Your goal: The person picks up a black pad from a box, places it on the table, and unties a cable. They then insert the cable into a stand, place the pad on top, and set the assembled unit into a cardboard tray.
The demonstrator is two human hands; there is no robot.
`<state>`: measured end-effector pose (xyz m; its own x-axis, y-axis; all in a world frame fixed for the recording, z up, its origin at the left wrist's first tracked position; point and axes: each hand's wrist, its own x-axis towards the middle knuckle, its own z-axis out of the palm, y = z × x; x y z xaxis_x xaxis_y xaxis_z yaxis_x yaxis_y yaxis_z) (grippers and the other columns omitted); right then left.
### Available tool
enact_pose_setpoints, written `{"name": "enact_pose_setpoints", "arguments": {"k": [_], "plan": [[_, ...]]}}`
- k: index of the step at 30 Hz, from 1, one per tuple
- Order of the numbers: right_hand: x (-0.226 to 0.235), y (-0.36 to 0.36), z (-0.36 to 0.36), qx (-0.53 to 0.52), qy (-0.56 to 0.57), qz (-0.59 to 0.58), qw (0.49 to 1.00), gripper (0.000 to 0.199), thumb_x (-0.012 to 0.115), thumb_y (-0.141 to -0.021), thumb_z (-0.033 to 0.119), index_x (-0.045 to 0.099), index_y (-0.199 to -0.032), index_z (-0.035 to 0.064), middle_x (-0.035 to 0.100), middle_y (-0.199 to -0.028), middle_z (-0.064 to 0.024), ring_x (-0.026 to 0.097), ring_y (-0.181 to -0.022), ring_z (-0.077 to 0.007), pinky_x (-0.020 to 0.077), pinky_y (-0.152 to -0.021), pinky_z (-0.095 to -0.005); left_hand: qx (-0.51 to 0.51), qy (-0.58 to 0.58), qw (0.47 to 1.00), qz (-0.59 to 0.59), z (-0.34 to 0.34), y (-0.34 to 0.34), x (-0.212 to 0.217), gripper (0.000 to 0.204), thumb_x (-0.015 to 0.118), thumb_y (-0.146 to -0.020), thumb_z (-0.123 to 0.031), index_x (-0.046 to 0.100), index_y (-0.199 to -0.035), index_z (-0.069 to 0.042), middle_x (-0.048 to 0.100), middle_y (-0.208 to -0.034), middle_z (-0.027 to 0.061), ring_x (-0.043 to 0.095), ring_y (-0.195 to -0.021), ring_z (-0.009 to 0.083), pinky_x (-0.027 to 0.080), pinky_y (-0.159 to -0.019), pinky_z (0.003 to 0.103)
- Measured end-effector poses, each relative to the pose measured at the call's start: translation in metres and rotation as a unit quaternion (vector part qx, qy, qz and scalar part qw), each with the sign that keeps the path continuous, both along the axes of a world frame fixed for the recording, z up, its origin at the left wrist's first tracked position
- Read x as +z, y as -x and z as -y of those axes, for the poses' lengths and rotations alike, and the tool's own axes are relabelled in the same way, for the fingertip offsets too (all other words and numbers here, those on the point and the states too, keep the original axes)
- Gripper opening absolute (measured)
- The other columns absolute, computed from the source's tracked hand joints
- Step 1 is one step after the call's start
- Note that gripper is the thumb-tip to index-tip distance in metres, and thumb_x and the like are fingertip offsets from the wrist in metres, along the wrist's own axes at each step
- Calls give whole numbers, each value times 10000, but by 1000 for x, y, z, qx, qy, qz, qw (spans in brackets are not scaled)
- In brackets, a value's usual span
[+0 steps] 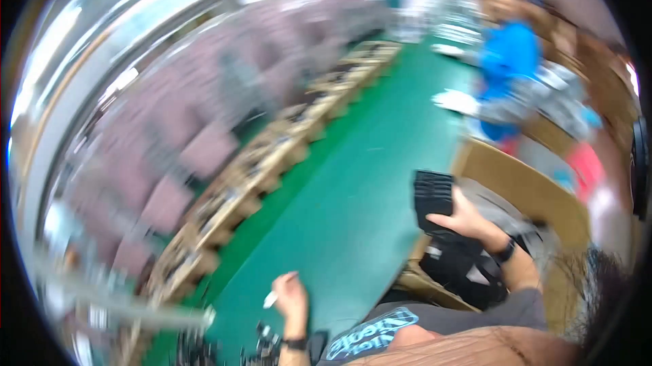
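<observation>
My right hand (470,215) grips a dark ribbed block (432,193), perhaps a stack of flat black pieces, just above the bench edge beside an open cardboard box (519,179). Inside that box lie black items (456,271), some with pale patches, below my right wrist. Over the near end of the green bench (333,230), my left hand (292,297) is closed with its fingers curled. A small white piece (270,299) sticks out from it; blur hides its kind. Small dark parts (261,347) lie close to my left wrist.
A long row of tan cardboard trays (251,172) with small items runs along the bench's far side. Pinkish panels (210,149) stand behind it. A person in blue and grey (513,60) with white gloves works farther along. A pale bar (156,312) crosses the lower left.
</observation>
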<state>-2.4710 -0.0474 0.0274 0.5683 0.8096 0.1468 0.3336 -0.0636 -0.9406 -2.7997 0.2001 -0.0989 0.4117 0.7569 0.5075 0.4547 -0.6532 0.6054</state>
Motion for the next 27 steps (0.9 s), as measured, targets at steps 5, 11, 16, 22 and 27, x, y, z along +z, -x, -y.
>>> {"name": "enact_pose_setpoints", "arguments": {"k": [5, 11, 16, 22, 27], "plan": [[-27, 50, -112, 278, 14, -91, 956, 708, 679, -699, 48, 295, -1292, 3, 464, -1204, -111, 442, -1120, -183, 357, -958, -328, -136, 290, 922, 218, 13, -36, 25, 381, 552, -860, -137, 409, -1205, -62, 520, -1096, 79, 514, -951, 150, 446, -822, 280], [-59, 103, -200, 449, 133, -6, 884, 593, 677, -682, 22, 403, -1207, 2, 560, -1069, -123, 557, -966, -199, 458, -823, -322, -30, 164, 973, 160, 26, -23, 28, 607, 581, -828, -247, 289, -1332, -78, 311, -1333, 173, 305, -1243, 320, 250, -1035, 413], [-36, 114, -237, 482, 149, 155, 849, 416, 702, -692, 111, 525, -1034, -48, 636, -880, -193, 631, -807, -276, 491, -723, -345, 142, 96, 985, -15, 32, 4, 8, 653, 609, -795, -273, 287, -1340, -114, 221, -1379, 202, 222, -1268, 392, 226, -1040, 467], [-19, 113, -235, 445, 239, 369, 780, 632, 684, -732, 278, 397, -1236, 27, 597, -930, -244, 578, -900, -367, 465, -785, -403, 133, 46, 990, 6, 33, 2, 30, 665, 611, -788, -321, 302, -1330, -92, 228, -1387, 190, 229, -1282, 367, 199, -1042, 483], [-24, 133, -245, 546, 90, 170, 815, 640, 606, -801, 124, 270, -1345, 103, 545, -1133, -202, 526, -1056, -365, 428, -885, -386, 87, 0, 995, 55, 14, 3, 34, 331, 661, -732, -255, 578, -998, -76, 530, -1137, 148, 485, -1048, 333, 356, -909, 440]]}}
